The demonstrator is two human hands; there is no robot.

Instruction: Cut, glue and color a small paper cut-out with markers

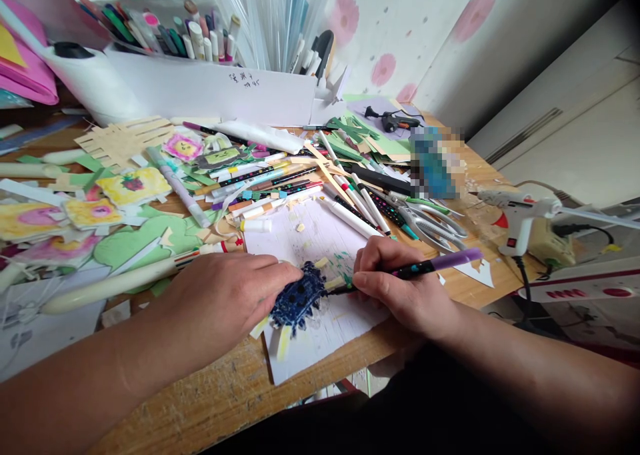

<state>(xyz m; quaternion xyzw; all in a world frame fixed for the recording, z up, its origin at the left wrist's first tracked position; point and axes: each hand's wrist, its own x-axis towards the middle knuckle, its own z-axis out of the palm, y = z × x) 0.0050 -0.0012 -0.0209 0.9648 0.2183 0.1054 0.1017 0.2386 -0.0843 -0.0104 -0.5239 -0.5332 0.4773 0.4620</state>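
A dark blue cut-out (pixel 299 296) with a jagged, spiky edge and black spots lies on a white board (pixel 330 348). My left hand (pixel 227 295) is closed at its left edge, thumb along the top; the fingers underneath are hidden. My right hand (pixel 400 288) grips a black marker (pixel 420 268) with coloured dots and a purple end. The marker's tip points left and meets or nearly meets the cut-out's right edge. Pale yellow strips (pixel 283 343) stick out from beside and below the cut-out. Green and yellow marks stain the board.
Loose markers (pixel 270 175), scissors (pixel 433 225) and paper scraps crowd the table behind the board. Painted paper pieces (pixel 134 185) lie at left. A white glue gun (pixel 525 215) stands at right, a black one (pixel 393 118) farther back. A pen-filled white box (pixel 210 92) stands behind.
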